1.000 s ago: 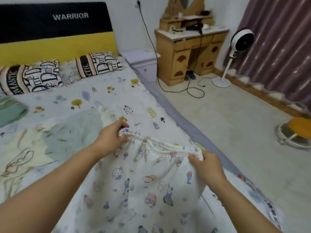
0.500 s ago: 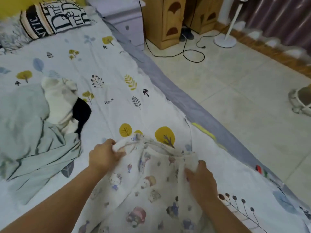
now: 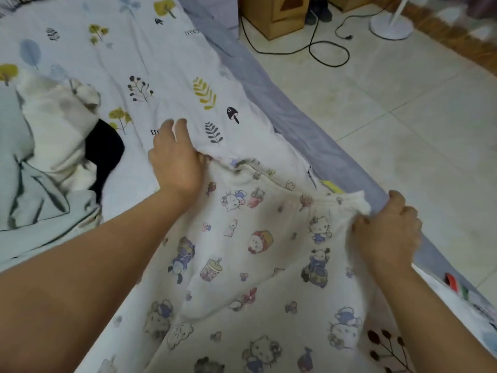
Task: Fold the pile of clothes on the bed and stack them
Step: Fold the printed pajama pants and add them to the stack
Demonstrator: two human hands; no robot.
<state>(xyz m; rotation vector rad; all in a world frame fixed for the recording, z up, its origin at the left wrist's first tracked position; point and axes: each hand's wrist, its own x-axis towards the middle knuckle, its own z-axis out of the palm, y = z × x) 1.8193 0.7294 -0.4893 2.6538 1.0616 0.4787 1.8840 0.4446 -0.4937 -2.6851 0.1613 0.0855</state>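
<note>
White cartoon-print pants (image 3: 258, 265) flat on bed (image 3: 166, 76), waistband toward far edge, legs toward viewer; left hand (image 3: 174, 160), right hand (image 3: 387, 232) fingers pinching waistband corners.

Pale tiled floor (image 3: 390, 109) beside the bed. On it, taking the wooden cabinet (image 3: 271, 14) at the upper edge as landmark: a black power cable (image 3: 329, 53) loops just right of the cabinet; dark shoes (image 3: 318, 13) sit immediately to its right, partly cropped; farther right stands the round white base of a pedestal fan (image 3: 391, 26).
</note>
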